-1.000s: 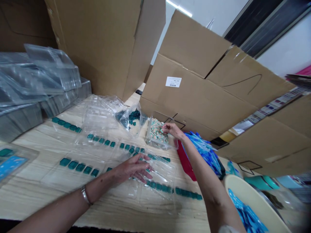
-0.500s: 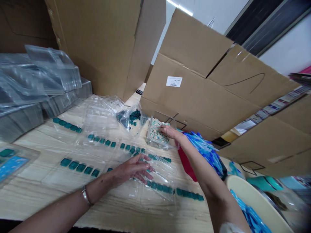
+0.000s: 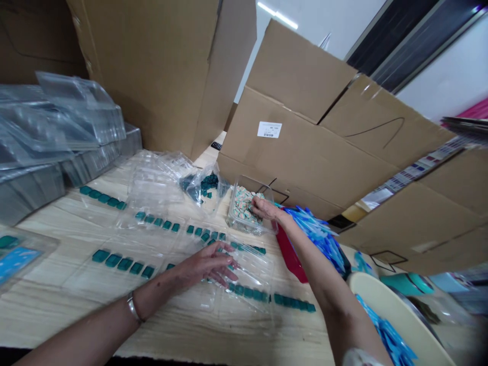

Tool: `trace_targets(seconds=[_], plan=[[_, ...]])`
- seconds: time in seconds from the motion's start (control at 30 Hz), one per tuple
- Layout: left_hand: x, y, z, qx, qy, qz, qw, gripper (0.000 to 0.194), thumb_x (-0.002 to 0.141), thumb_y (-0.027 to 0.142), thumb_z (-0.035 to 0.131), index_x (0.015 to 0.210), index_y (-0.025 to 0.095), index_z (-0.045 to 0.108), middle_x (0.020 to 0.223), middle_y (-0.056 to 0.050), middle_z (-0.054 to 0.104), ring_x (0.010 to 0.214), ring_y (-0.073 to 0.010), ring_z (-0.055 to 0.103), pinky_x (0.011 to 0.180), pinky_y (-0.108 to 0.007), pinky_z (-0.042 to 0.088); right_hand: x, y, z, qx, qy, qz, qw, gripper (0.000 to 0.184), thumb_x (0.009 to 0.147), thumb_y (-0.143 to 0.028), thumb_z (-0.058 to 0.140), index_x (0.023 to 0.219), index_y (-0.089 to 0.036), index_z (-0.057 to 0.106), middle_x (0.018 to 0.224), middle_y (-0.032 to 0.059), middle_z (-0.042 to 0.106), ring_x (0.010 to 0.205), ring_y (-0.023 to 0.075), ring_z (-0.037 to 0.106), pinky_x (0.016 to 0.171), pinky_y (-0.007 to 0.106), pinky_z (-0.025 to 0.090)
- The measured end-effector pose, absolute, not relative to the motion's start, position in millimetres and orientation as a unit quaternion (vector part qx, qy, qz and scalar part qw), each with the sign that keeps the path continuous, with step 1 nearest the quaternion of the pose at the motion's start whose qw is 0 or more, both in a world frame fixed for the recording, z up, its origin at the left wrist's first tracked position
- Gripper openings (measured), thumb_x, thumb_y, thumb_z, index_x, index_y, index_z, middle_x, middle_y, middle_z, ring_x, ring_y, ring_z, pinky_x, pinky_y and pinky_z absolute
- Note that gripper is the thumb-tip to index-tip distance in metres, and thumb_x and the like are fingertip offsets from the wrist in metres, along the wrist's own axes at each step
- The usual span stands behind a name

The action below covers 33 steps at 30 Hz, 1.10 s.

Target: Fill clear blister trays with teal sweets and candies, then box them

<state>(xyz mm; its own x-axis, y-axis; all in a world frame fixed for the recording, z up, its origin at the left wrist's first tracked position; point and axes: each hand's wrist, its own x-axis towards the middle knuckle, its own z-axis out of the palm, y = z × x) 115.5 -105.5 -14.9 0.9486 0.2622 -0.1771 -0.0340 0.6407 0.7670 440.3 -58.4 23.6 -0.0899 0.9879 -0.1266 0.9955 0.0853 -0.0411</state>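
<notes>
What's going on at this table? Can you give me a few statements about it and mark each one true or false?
1. The right hand has its fingers at pale and teal tiles in a clear plastic tub. True.
2. All the teal tiles lie in one heap. False: most stand in rows on clear plastic trays.
3. A metal bangle circles the left wrist. True.
4. The left hand grips a cardboard box. False: it lies open over a clear plastic tray.
5. A cream bowl holds blue pieces. True.
</notes>
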Motion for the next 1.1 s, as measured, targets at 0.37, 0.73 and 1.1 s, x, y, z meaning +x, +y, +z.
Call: trace_targets(seconds=[0.37, 0.73, 1.1], plan=[[114, -106, -12, 0.422, 0.135, 0.085, 0.892, 0.044, 0.076, 0.039, 0.063, 0.108, 0.019, 0.041, 0.107, -0.013, 0.063, 0.087, -0.0248, 0.066, 0.067, -0.037, 0.053, 436, -63, 31, 0.665, 0.58, -0.404, -0.24, 0.027, 0.065, -0.035, 0.069, 0.08, -0.016, 0.058, 0.061, -0.0029, 0.059, 0.053, 0.0098, 0.053, 0.056, 0.024, 0.046], [114, -106, -8, 0.419, 0.139, 0.086, 0.893, 0.045, 0.074, 0.04, 0.065, 0.108, 0.02, 0.042, 0.106, -0.013, 0.064, 0.086, -0.0249, 0.067, 0.067, -0.037, 0.052, 420, -48, 12, 0.747, 0.551, -0.335, -0.162, 0.019, 0.056, -0.022, 0.072, 0.051, -0.017, 0.055, 0.042, -0.0018, 0.054, 0.041, 0.01, 0.05, 0.04, 0.02, 0.041], [113, -107, -8, 0.415, 0.142, 0.085, 0.895, 0.046, 0.073, 0.04, 0.066, 0.107, 0.019, 0.043, 0.104, -0.013, 0.064, 0.085, -0.0251, 0.067, 0.066, -0.036, 0.052, 394, -61, 27, 0.729, 0.67, -0.116, -0.079, 0.006, 0.06, -0.011, 0.061, 0.062, -0.017, 0.058, 0.063, -0.0015, 0.056, 0.06, 0.0106, 0.046, 0.057, 0.021, 0.033]])
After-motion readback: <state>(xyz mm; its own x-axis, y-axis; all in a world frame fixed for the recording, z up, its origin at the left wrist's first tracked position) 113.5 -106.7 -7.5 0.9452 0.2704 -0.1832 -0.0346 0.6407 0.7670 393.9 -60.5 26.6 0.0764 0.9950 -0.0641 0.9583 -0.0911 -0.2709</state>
